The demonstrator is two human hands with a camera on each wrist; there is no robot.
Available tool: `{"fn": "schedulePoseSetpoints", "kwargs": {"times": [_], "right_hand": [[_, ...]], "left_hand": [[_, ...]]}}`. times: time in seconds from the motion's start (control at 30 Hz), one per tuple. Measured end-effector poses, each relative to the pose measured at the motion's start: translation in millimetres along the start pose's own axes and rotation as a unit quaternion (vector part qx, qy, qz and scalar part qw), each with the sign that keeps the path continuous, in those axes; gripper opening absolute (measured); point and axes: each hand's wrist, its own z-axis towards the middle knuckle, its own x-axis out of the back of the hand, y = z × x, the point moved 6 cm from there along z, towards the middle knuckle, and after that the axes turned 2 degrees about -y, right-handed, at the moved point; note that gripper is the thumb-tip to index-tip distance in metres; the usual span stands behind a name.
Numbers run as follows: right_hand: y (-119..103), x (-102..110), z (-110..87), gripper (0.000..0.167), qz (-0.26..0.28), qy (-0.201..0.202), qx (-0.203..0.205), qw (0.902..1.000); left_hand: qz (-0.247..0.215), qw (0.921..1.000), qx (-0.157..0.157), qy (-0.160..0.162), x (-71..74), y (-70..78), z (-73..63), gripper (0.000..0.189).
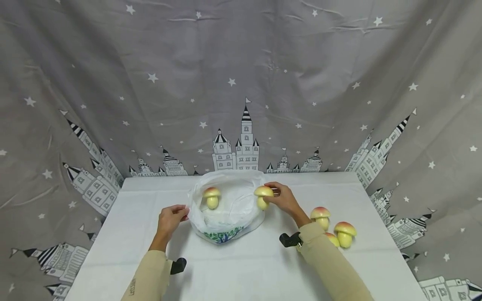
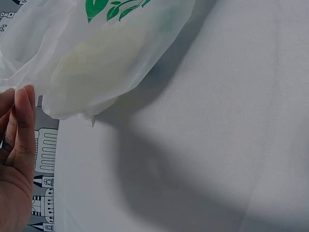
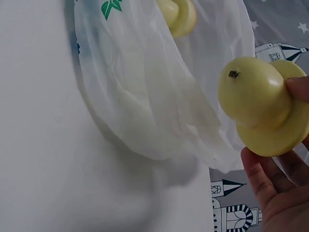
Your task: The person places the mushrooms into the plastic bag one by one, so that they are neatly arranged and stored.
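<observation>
A white plastic bag (image 1: 233, 225) with a green leaf print lies wide-mouthed at the middle of the table. My left hand (image 1: 171, 219) pinches its left rim between thumb and fingers, as the left wrist view also shows. One toy mushroom (image 1: 212, 198), yellow with a reddish cap, sits inside the bag. At the bag's right rim my right hand (image 1: 284, 198) holds another toy mushroom (image 3: 256, 96) by its cap, the stem hanging down in the head view. In the right wrist view, fingertips (image 3: 256, 159) lie against the cap's edge and the thumb on its other side.
To the right, several more toy mushrooms (image 1: 345, 234) stand on the white table (image 1: 226, 280), partly hidden by my right sleeve (image 1: 331, 259). A grey curtain (image 1: 241, 62) with stars and castles hangs along the table's back edge.
</observation>
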Motion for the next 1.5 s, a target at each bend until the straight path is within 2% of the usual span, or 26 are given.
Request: {"fn": "schedulePoseSetpoints", "kwargs": {"times": [0.3,0.53,0.77,1.1,1.5], "right_hand": [[-8,-15,14.4,0.047,-0.025,0.005,0.009,0.9996],[-9,-27,25.1,0.049,-0.018,-0.005,0.005,0.9998],[-9,-39,34.3,0.044,-0.038,-0.009,0.010,0.9992],[-13,-58,48.3,0.046,-0.078,-0.049,0.011,0.9957],[-11,-77,60.9,0.046,-0.081,-0.068,0.001,0.9943]], "left_hand": [[0.001,1.0000,-0.002,0.000,2.0,-1.6,0.5,0.031],[-0.002,1.0000,-0.009,0.000,2.9,-1.0,0.3,0.031],[-0.008,1.0000,-0.006,0.000,3.1,-2.8,2.0,0.030],[-0.005,1.0000,0.001,0.002,2.3,-6.0,0.7,0.029],[-0.015,0.9999,-0.003,0.005,2.8,-6.4,1.4,0.030]]}}
